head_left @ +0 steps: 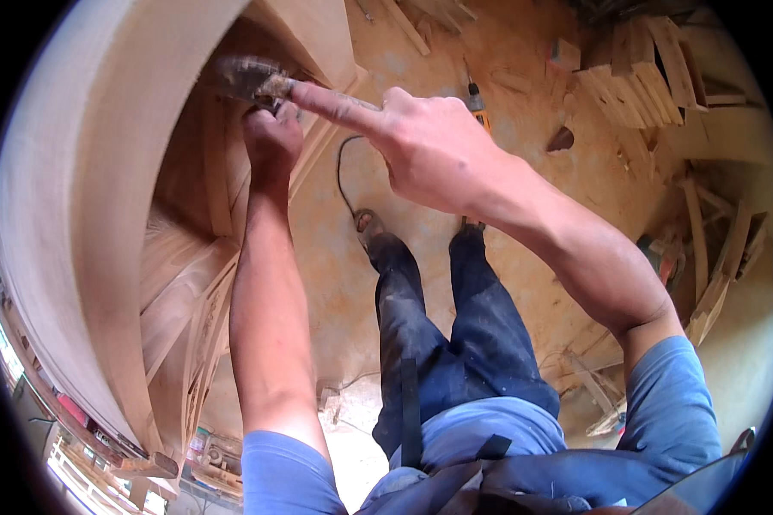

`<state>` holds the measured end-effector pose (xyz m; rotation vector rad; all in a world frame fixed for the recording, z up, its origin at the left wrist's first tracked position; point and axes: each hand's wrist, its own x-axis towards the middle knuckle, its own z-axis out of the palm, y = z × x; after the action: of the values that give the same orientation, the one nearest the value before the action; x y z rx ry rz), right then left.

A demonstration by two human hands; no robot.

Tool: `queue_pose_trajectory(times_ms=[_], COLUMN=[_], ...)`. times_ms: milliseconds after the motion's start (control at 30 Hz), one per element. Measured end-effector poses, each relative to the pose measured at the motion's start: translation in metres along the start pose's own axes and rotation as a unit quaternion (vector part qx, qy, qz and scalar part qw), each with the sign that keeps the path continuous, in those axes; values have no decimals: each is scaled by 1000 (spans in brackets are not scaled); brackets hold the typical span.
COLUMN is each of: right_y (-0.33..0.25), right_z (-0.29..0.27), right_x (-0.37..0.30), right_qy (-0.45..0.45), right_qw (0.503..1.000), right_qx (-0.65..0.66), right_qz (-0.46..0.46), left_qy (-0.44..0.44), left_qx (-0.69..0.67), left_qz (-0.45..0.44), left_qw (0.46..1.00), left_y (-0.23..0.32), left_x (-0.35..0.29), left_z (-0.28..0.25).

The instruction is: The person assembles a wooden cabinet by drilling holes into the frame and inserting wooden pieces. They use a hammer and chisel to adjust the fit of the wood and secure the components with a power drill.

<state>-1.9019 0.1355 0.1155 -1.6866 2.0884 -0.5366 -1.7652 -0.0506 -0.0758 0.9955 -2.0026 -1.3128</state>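
My left hand (273, 136), at the upper left, is closed around a small scraper, seemingly a putty knife, with a dark grey blade (247, 75) blurred by motion. Its handle is mostly hidden in my fist. A lump of brownish paste (276, 87) shows at the blade's edge. Reaching across from the right, my right hand (438, 150) stretches its index finger to the blade, and the fingertip touches the paste. Its other fingers are folded under and mostly hidden; nothing is seen in them. Both hands are beside a large curved pale wooden piece (103, 223).
Wooden frame parts (185, 283) stand below the curved piece. On the dusty floor lie a yellow and black power drill (478, 105) and a black cord (341, 172). Stacked boards (631, 86) are at the upper right, with wood offcuts (720, 279) along the right wall.
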Motion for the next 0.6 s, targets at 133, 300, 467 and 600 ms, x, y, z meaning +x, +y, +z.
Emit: queue_pose_trajectory(times_ms=[133, 300, 467, 600], right_y=[-3, -3, 1, 1], right_z=[-11, -4, -5, 5], right_x=[7, 2, -14, -59], right_qy=[-5, -17, 0, 9], right_qw=[1000, 999, 998, 989], right_qx=[3, 24, 44, 97], right_qz=[21, 20, 40, 109], left_qy=[16, -36, -101, -77], left_qx=[49, -21, 27, 101], left_qz=[13, -20, 40, -32], left_qw=[999, 999, 994, 991], left_y=[14, 20, 21, 23], left_x=[3, 4, 13, 33], left_z=[-6, -7, -22, -23])
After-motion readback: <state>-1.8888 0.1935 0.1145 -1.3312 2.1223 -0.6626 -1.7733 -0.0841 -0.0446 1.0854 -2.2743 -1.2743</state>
